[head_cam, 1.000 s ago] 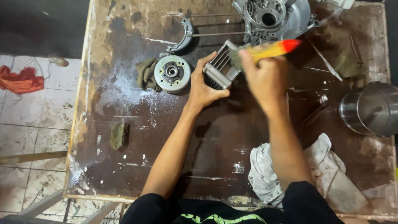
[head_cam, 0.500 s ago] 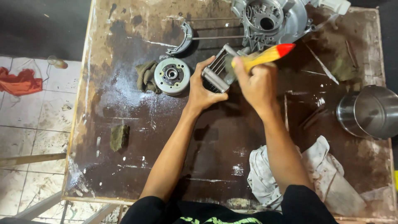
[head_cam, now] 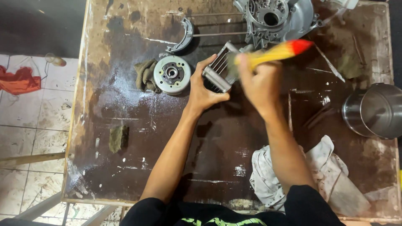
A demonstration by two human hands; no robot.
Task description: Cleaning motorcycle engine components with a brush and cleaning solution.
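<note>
Over finned block (head_cam: pixel 220 71), brush-clutching right hand (head_cam: pixel 259 86)

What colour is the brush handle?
Yellow brush handle with a red tip, in the head view.

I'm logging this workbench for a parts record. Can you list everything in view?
finned metal part: 1, grey, table centre, gripped
brush: 1, yellow handle, red tip, blurred
round metal disc: 1, silver, left of finned part
engine casing: 1, grey, top edge
curved metal piece: 1, grey, top
steel pot: 1, right edge
white rag: 1, near edge
table: 1, stained brown
left hand: holds finned part
right hand: holds brush
</note>
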